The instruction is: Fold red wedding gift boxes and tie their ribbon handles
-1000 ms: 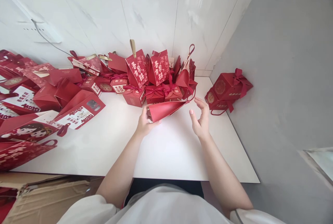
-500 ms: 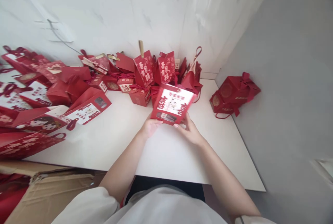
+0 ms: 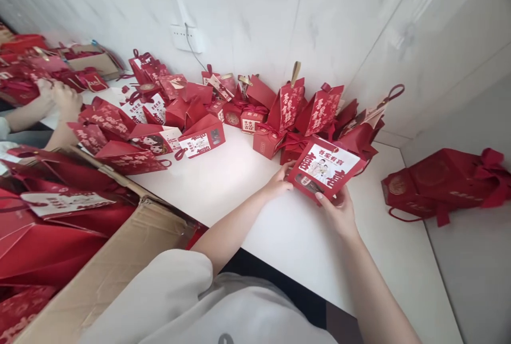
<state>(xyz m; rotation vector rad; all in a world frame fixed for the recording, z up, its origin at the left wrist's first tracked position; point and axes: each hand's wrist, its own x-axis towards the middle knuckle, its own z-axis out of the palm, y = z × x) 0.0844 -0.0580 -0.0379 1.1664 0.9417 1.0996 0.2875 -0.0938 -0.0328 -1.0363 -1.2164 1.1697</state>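
Two bare hands grasp one red gift box [image 3: 309, 190] above the white table [image 3: 275, 237]: the left hand [image 3: 278, 181] closes on its left edge, and the right hand [image 3: 339, 210] grips its near right side, thumb against the front. That front bears one white panel [image 3: 328, 162] printed with a couple, and one small window nearer the fingers. At the near left stands one cardboard carton [image 3: 120, 264] filled with red bags [image 3: 51, 248], overlapping too much to count. To the right of the hands, ribboned red packaging [image 3: 433, 184] sits beside the grey wall [image 3: 467, 264]; whether it is one box or two I cannot tell. Just beyond the held box runs a crowded row, where two tall flowered bags [image 3: 288, 105] stand out, with one gold loop [image 3: 295, 73] above the left one and one dark red loop [image 3: 393, 93] farther right. Left of the row lies a heap too tangled to count; one windowed bag [image 3: 202, 139] lies at its near right edge. Farther left are two hands of another person [image 3: 67, 98], their hold unclear. On the far tiled wall [image 3: 255, 8], one socket plate [image 3: 184, 39] has one cable [image 3: 194, 54].
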